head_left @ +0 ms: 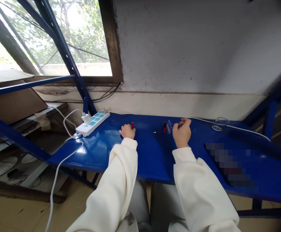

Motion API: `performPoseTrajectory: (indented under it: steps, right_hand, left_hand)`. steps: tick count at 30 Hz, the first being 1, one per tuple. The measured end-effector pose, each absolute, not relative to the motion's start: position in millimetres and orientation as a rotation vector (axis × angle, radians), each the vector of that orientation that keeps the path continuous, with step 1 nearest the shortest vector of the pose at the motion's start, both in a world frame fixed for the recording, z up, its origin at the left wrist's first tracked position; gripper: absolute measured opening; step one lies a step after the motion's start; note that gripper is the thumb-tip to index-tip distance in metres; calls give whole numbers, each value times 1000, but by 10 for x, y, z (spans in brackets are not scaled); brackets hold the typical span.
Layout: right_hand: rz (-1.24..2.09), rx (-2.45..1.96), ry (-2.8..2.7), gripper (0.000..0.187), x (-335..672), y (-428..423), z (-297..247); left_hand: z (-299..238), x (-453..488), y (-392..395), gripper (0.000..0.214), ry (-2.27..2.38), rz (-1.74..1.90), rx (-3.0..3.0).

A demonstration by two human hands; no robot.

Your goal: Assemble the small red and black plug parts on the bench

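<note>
Near the middle of the frame the left hand (127, 131) rests on the blue table (106, 151). Its fingers are curled into a fist around a red pen (132, 125), which stands upright, probably braced against the tabletop. To the right, the right hand (182, 132) lies with its fingers bent inward just beside a cluster of clear vials (169, 126). Whether it grips anything cannot be told. A white speck (154, 132) lies between the hands. A power strip (92, 122) with a white cable (58, 164) sits left of centre, and a glass dish (219, 124) stands well apart on the right. Nothing blocks either hand.
</note>
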State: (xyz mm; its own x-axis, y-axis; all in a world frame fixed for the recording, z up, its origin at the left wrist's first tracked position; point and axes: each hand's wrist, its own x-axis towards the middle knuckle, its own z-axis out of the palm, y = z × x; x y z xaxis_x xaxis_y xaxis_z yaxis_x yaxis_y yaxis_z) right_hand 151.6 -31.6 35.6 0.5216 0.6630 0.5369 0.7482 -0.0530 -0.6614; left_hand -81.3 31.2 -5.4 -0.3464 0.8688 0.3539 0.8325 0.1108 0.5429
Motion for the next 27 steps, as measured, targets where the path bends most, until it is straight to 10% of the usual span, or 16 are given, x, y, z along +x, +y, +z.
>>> performPoseTrajectory:
  steps: [9,17,27]
  right_hand:
    - [393,-2387,-1518,38,1730,-267,237]
    - [347,-2310,-1646,38,1722,-209,124]
    - [206,-2265,-1620,30,1595,-210,94]
  left_hand:
    - [132,-680,118,42,2438,1101,1799]
    - [134,-58,-174,47,1393,888,2827]
    - [-19,192,-108,52,1367,636,2853]
